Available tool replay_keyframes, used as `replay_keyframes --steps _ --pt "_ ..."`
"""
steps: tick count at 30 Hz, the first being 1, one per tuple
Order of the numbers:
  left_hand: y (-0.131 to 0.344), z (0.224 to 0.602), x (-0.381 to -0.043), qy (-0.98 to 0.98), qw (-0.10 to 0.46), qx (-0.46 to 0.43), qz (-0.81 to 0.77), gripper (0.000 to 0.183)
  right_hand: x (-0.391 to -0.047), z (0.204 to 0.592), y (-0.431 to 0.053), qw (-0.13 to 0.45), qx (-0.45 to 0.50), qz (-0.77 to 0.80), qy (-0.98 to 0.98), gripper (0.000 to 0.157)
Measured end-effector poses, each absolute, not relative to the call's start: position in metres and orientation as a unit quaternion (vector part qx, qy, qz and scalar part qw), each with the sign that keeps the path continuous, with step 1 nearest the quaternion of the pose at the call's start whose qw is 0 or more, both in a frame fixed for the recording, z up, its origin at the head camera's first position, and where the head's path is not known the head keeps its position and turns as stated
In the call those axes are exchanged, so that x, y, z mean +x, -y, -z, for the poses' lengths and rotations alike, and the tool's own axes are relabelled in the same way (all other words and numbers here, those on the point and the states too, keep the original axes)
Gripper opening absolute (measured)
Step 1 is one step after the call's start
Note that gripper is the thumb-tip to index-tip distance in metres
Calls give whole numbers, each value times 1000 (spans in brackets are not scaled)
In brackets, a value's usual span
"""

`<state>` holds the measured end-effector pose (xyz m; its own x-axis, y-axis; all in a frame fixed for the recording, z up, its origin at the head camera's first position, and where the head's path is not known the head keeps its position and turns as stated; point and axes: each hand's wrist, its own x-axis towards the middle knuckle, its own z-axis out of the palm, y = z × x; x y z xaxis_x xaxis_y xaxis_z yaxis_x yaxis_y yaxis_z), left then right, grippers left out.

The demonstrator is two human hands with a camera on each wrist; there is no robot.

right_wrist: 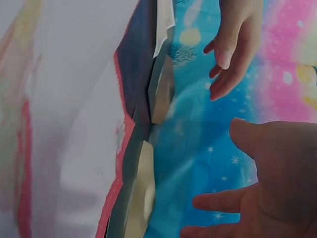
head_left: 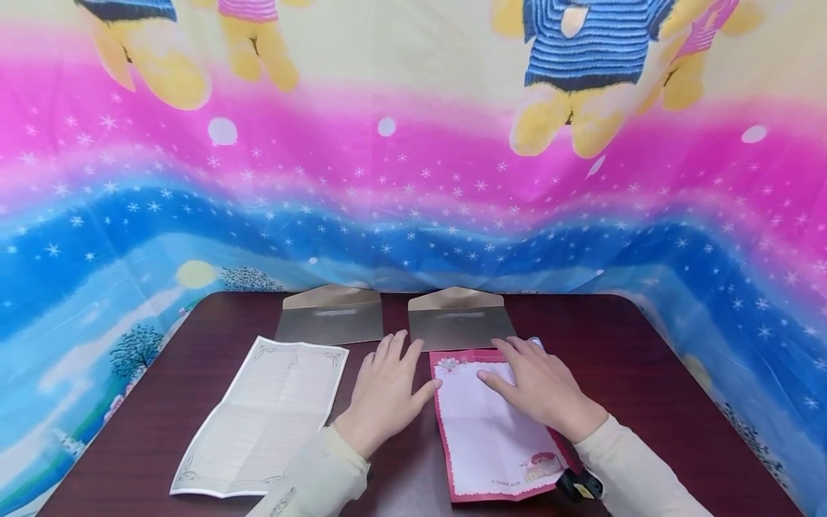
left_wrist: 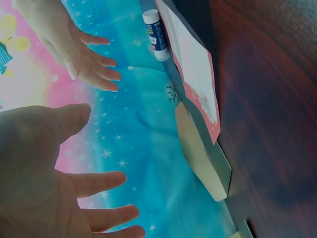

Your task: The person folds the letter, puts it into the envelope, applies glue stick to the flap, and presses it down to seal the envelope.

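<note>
My left hand [head_left: 386, 393] hovers over the table between two sheets of letter paper, its fingers spread and holding nothing. To its left lies a cream sheet [head_left: 278, 409] with faint lines, ornate corners and fold creases. On the other side, a red-bordered sheet [head_left: 491, 431] with flowers and a small cartoon print lies under my right hand [head_left: 544, 382]. That hand is also raised, fingers extended, and grips nothing. A glue stick [left_wrist: 156, 35] with a white cap stands beyond the red-bordered sheet; in the head view the right hand mostly hides it.
At the back of the dark red-brown table [head_left: 148, 402], two grey-brown envelopes [head_left: 329, 327] lie side by side with their lighter flaps unfolded. A colourful curtain [head_left: 413, 179] with bears and snowflakes hangs around the back and sides. A black wrist device [head_left: 580, 485] sits below my right sleeve.
</note>
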<state>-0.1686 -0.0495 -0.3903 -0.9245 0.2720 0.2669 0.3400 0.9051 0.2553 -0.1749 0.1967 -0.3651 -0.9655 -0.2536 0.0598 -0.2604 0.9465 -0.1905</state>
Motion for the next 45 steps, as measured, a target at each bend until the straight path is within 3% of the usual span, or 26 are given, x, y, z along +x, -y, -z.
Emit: replay_keyframes --steps 14,25,33,37,45 --pt "38 403 -170 975 74 -174 119 67 -178 371 -221 -11 115 -75 990 78" --pt "29 413 -169 976 49 -177 113 58 -180 380 -244 -53 100 -77 991 72" --pt "28 422 -167 979 1 -151 134 45 -180 389 -249 -102 73 -118 985 55" --pt "27 425 -166 979 -14 -153 136 49 -180 395 -251 -113 64 -144 981 43" --pt "24 429 -167 980 -24 -153 126 54 -183 403 -251 -111 57 -184 975 39"
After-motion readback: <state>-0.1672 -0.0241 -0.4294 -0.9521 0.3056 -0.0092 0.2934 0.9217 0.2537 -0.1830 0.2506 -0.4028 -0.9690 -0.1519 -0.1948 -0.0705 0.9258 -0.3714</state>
